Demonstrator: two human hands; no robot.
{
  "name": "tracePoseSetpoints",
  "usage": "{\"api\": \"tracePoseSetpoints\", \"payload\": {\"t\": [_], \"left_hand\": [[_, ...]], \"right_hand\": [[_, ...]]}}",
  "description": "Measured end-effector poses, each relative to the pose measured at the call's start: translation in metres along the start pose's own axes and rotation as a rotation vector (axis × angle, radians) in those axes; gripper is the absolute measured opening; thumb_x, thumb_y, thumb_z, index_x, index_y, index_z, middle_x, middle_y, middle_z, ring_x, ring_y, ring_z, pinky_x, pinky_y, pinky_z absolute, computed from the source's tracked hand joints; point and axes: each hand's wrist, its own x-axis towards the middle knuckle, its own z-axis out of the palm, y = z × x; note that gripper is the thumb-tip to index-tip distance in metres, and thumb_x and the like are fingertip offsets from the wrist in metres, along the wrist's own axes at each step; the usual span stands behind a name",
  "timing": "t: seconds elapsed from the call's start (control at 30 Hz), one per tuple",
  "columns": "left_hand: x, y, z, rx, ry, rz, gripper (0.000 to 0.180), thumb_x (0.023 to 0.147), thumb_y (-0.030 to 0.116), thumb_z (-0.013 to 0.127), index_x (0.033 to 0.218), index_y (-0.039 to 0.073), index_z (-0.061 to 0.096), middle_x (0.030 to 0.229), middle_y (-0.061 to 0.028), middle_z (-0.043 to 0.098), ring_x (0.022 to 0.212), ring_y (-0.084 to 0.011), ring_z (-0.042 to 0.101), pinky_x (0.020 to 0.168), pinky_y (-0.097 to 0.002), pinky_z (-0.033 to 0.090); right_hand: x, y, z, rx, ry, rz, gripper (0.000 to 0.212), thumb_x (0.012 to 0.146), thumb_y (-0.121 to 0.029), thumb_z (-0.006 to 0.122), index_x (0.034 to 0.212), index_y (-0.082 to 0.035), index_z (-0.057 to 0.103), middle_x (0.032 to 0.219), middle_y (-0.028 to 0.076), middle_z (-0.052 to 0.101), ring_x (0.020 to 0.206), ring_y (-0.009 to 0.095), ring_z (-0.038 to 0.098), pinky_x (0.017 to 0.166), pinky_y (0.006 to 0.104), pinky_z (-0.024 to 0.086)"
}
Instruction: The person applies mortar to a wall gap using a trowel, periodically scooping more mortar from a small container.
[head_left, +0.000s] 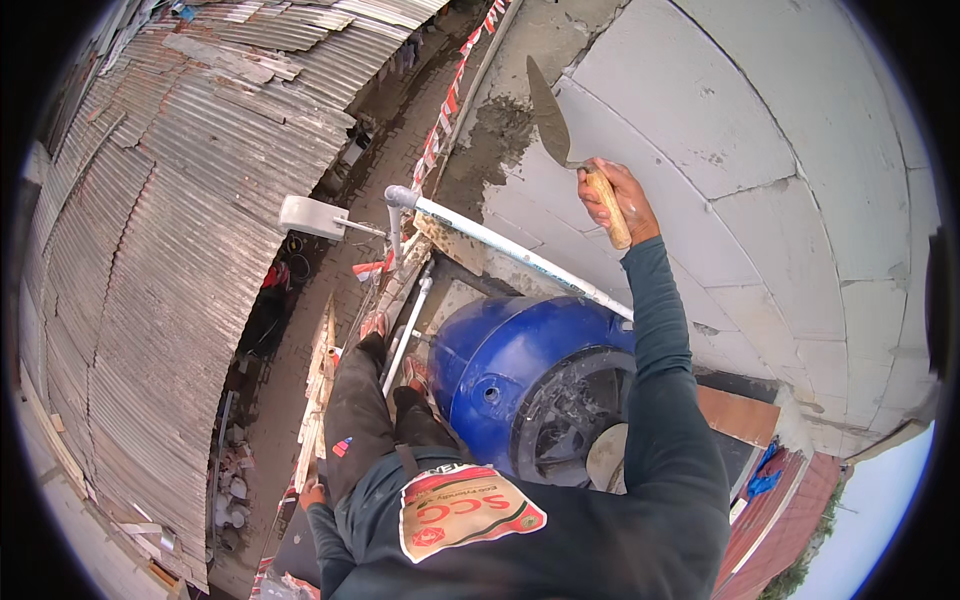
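Observation:
My right hand [630,198] is raised at the end of an outstretched arm, its fingers wrapped round the wooden handle of a pointed trowel [549,115]. The grey metal blade points up and away, in front of the pale block wall [700,120]. Left of the blade, a patch of dark wet mortar [497,140] marks the wall's lower part. My left hand [313,493] is low at my left side, by the near end of some wooden strips [318,400]. Its fingers are too small and partly hidden to make out a grip.
A large blue tank [485,355] stands right of my legs. A white pipe [525,255] crosses above it toward the wall. Red-and-white tape [440,125] runs along the left edge, above a paved alley [375,185]. Beyond is a corrugated roof [180,250].

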Motion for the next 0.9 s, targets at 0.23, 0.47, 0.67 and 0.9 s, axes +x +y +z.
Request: {"api": "tracePoseSetpoints", "payload": {"t": [0.23,0.47,0.67,0.9], "left_hand": [[-0.016,-0.01,0.039,0.032,-0.107,-0.14,0.034,0.078,0.017,0.068,0.109,0.007,0.079,0.095,-0.0132,0.078,0.095,-0.0234,0.073,0.088,-0.035,0.056],[0.007,0.021,0.02,-0.056,-0.054,-0.023,0.044,0.073,0.018,0.073,0.114,0.002,0.076,0.104,-0.0152,0.077,0.098,-0.024,0.073,0.09,-0.0346,0.055],[0.005,0.048,0.008,0.054,-0.011,-0.023,0.035,0.078,0.006,0.07,0.113,0.002,0.077,0.097,-0.0133,0.078,0.093,-0.0226,0.073,0.085,-0.0331,0.057],[-0.018,0.086,0.019,-0.021,-0.147,-0.037,0.033,0.079,0.01,0.073,0.11,0.0,0.076,0.101,-0.0121,0.077,0.09,-0.0212,0.073,0.083,-0.0323,0.057]], "right_hand": [[0.013,0.032,0.004,-0.717,0.21,0.249,0.037,0.103,-0.036,0.057,0.098,0.0,0.062,0.072,0.003,0.057,0.051,0.01,0.054,0.045,0.0272,0.044],[0.065,0.093,-0.007,-0.92,0.316,0.115,0.035,0.101,-0.029,0.059,0.097,0.005,0.067,0.074,0.008,0.062,0.053,0.015,0.057,0.051,0.0343,0.047],[0.058,0.095,0.006,-0.855,0.357,0.031,0.036,0.101,-0.03,0.059,0.099,0.005,0.068,0.072,0.008,0.061,0.055,0.015,0.058,0.053,0.0348,0.048],[0.029,0.097,-0.002,-0.791,0.428,-0.032,0.036,0.101,-0.03,0.06,0.104,0.005,0.068,0.072,0.007,0.061,0.055,0.013,0.057,0.053,0.0335,0.047]]}}
